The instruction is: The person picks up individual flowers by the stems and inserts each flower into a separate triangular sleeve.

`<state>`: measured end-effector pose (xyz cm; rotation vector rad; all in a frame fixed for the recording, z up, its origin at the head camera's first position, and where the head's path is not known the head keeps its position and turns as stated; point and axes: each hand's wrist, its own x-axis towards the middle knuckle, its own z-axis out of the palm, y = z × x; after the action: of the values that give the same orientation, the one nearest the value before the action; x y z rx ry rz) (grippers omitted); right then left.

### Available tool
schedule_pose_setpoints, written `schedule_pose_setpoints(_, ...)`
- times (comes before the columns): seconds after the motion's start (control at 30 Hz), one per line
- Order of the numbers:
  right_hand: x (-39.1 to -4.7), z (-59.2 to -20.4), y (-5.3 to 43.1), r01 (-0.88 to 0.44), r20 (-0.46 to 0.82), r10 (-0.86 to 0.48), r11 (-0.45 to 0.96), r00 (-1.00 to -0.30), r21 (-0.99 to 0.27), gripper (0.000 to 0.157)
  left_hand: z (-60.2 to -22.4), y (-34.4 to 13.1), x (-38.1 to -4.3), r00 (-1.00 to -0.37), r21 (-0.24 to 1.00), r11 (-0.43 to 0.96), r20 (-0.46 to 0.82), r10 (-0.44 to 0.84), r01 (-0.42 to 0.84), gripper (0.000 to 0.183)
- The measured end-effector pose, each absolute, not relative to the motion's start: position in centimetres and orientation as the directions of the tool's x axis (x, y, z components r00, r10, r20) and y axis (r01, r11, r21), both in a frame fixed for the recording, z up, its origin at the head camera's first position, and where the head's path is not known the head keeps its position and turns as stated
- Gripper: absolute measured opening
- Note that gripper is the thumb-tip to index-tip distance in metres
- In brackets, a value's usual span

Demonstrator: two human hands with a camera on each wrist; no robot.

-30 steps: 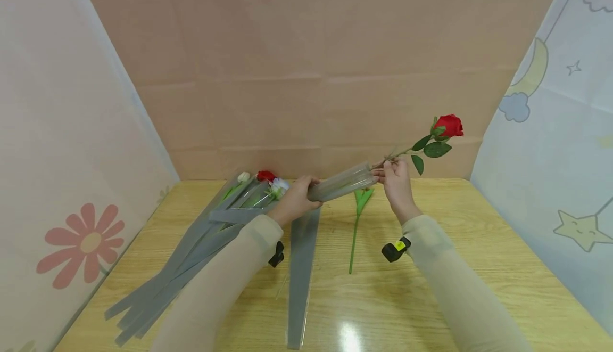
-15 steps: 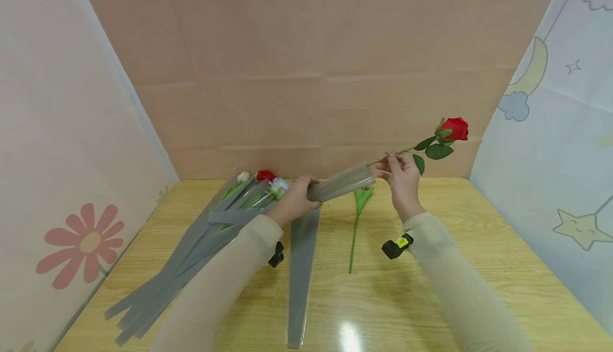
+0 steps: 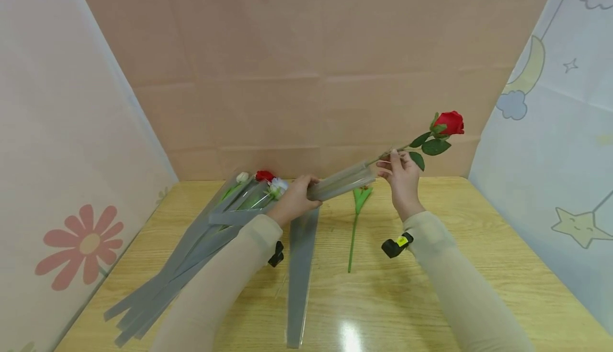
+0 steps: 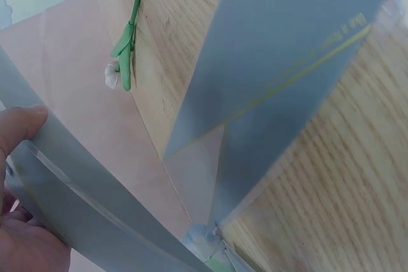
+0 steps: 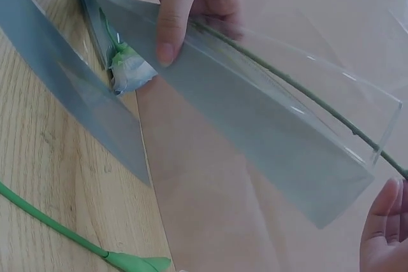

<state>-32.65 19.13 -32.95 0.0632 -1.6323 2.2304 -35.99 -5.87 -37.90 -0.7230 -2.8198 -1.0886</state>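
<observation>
My left hand (image 3: 297, 197) grips a long grey and clear plastic flower sleeve (image 3: 341, 182), tilted up to the right above the table. Its thumb lies across the grey side in the right wrist view. A red artificial rose (image 3: 449, 123) with dark green leaves hangs beyond the sleeve's open end. My right hand (image 3: 404, 184) pinches the rose's stem (image 5: 319, 103) just below the leaves. The lower stem lies inside the sleeve, seen through the clear side. Below, a green-stemmed flower (image 3: 354, 235) lies on the table, its bloom mostly hidden behind the sleeve in the head view.
One flat grey sleeve (image 3: 300, 283) lies left of the middle of the wooden table (image 3: 383, 309). At the left are several overlapping sleeved flowers (image 3: 191, 251), with white, red and pale blue blooms. A pinkish-brown backdrop (image 3: 287, 75) stands behind.
My right hand has shifted slightly right, away from the sleeve's mouth and up the stem. The rose bloom dipped right, then rose back. My left hand and the sleeve have barely moved.
</observation>
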Motion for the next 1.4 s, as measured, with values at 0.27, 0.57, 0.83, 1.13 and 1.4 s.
schedule_pose_setpoints(0.27, -33.0, -33.0, 19.1, -0.269, 0.175, 0.291, -0.325, -0.94, -0.907, 0.016, -37.6, -5.7, -35.9, -0.893, 0.63, 0.644, 0.207, 0.4, 0.434, 0.053)
schedule_pose_setpoints(0.57, -32.6, -32.6, 19.4, -0.214, 0.103, 0.304, -0.358, -0.947, -0.909, 0.019, -37.2, -5.6, -35.8, -0.9, 0.626, 0.657, 0.192, 0.392, 0.42, 0.056)
schedule_pose_setpoints(0.83, -32.6, -33.5, 19.5, -0.177, 0.112, 0.313, -0.188, -0.943, -0.966, 0.017, -37.1, -5.2, -35.8, -0.898, 0.613, 0.663, 0.208, 0.389, 0.429, 0.056)
schedule_pose_setpoints(1.13, -32.5, -34.0, 19.8, -0.097, 0.084, 0.193, -0.056, -0.978, -0.994, 0.015, -37.3, -4.9, -35.9, -0.892, 0.618, 0.654, 0.202, 0.404, 0.436, 0.056)
schedule_pose_setpoints(1.4, -32.5, -34.1, 19.7, -0.164, 0.146, 0.147, -0.115, -0.978, -0.98, 0.022, -37.6, -4.8, -36.0, -0.888, 0.619, 0.646, 0.219, 0.403, 0.446, 0.054)
